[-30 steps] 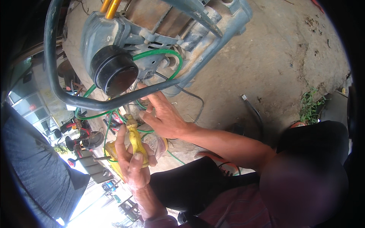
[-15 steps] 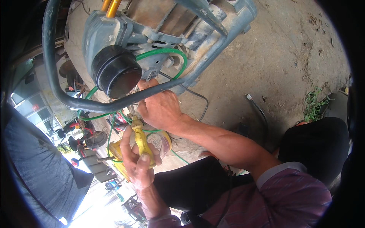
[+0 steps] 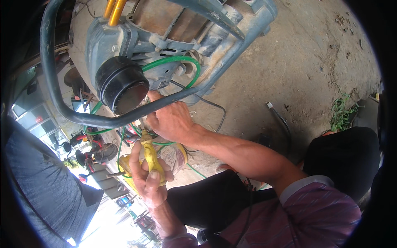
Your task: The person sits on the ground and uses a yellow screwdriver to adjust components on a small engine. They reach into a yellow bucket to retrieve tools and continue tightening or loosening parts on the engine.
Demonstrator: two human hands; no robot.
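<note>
The left hand (image 3: 151,188) is wrapped around the bulbous yellow handle of a screwdriver (image 3: 153,161), a glossy, waisted grip with a thumb pressed along it. The screwdriver sits just below a bent bar, its thin shaft aimed up at the underside of a machine (image 3: 97,45). The right hand (image 3: 171,122) has its fingers curled and reaching in behind that bar, under a black cup (image 3: 120,80); the fingertips are partly hidden, so whether they grip anything cannot be told.

The machine is cast, grey-blue metal, scuffed and dusty, with ribs, bolts and slots. Its frame tube (image 3: 111,121) is a smooth, dark, rounded bar bent in a wide curve around the black cup, which is short, cylindrical and stepped, with a worn end face. Above lie a flat, rust-brown panel (image 3: 157,18) and two shiny golden rods (image 3: 115,14). A flexible green hose (image 3: 167,60) arches out beside the cup.

The machine stands toward the far edge of the rough, dusty ground (image 3: 269,70). A black cable (image 3: 283,124) with a pale plug lies farther right on it, and thin-leaved weeds (image 3: 344,113) sprout near its right-hand edge.
</note>
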